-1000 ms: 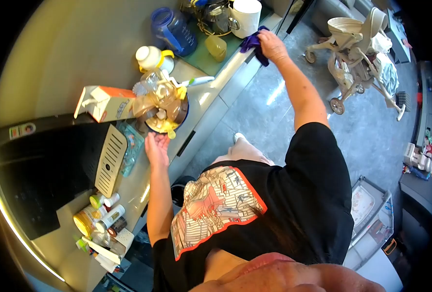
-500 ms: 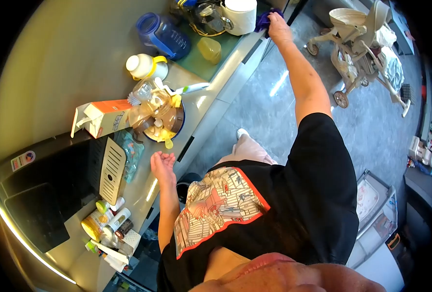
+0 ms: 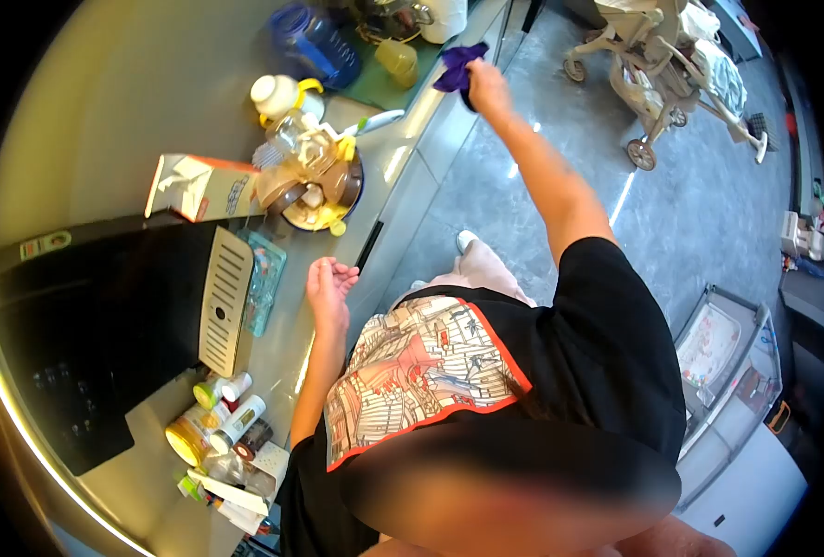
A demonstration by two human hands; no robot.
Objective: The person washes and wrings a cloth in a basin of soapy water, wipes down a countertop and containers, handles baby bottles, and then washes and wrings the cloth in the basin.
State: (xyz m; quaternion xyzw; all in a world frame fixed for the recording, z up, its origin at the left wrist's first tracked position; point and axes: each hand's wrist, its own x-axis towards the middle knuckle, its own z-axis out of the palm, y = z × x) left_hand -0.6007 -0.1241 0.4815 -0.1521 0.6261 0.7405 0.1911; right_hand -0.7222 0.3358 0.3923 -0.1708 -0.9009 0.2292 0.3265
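At counter [image 3: 280, 355] edge, gripping bunched cloth [image 3: 460, 68] in right hand [image 3: 489, 90]; hard to tell whether pressed down or just above. Judged as wiping step; calls for firm grip, flat contact. With left hand [image 3: 327, 283] empty, fingers loosely curled, near bowl [image 3: 361, 190].

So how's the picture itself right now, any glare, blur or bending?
Head view: wide-angle bending, the light strip curving at lower left, corners black; head view: glare along the counter edge, bright streaks on the floor; head view: heavy blur at bottom centre, yet the purple cloth is recognisable.
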